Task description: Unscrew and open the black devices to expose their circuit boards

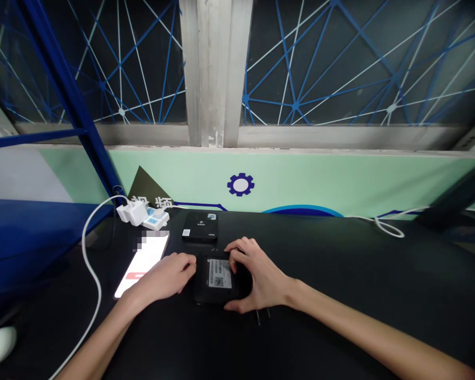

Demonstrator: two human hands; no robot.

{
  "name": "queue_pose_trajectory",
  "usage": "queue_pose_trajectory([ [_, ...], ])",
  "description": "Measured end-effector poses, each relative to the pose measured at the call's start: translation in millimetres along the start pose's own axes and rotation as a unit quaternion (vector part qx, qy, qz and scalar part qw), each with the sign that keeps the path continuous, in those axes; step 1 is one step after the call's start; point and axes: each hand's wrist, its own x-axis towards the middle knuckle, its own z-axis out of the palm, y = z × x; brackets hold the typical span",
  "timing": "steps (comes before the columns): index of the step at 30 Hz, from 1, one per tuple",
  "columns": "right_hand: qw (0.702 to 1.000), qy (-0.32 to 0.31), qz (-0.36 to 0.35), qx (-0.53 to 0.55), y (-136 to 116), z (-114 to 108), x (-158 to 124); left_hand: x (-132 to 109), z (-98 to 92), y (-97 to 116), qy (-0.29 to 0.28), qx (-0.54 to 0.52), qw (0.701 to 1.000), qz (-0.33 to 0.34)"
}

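A flat black box point(216, 295), which looks like a set-top box, lies on the dark table with its white printed label facing up. My right hand point(257, 279) spans its right side, thumb on the near edge and fingers over the far part. At the box's left edge is my left hand point(174, 274), its fingers curled and pressed together; whatever they may hold is hidden. Just behind sits a second black set-top box point(200, 227) with small stickers. Two thin metal pieces point(258, 317) show below my right hand, too small to name.
A phone point(142, 264) with a lit screen lies beside my left forearm. Behind it are a white power strip point(155, 218) with a plugged-in adapter point(132, 212) and a white cable point(89, 253) curving forward. A white rounded object point(0, 345) stands at lower left; another cable point(388, 228) lies along the wall.
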Motion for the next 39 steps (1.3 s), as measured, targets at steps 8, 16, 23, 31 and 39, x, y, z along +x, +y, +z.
queue_pose_trajectory([
  [8, 1.000, 0.004, -0.017, -0.012, 1.0, -1.0, -1.4, 2.0, 4.8, -4.1, 0.017, -0.025, 0.999, -0.015],
  [16, 0.999, 0.003, -0.053, -0.006, 1.5, -3.5, -4.8, 0.8, 4.0, 0.3, 0.100, 0.024, 0.995, 0.012],
  [23, 0.998, -0.017, -0.063, 0.006, 1.5, -7.6, -4.3, -8.6, -7.4, 8.2, 0.073, 0.037, 0.995, 0.050],
  [31, 0.998, -0.034, -0.046, 0.032, 4.0, -9.4, -4.3, -10.4, -5.6, 5.7, 0.022, 0.067, 0.996, 0.052],
  [39, 0.998, -0.055, -0.027, 0.017, 2.5, -12.2, -4.2, -8.9, -2.4, 2.5, -0.009, 0.053, 0.998, 0.043],
])
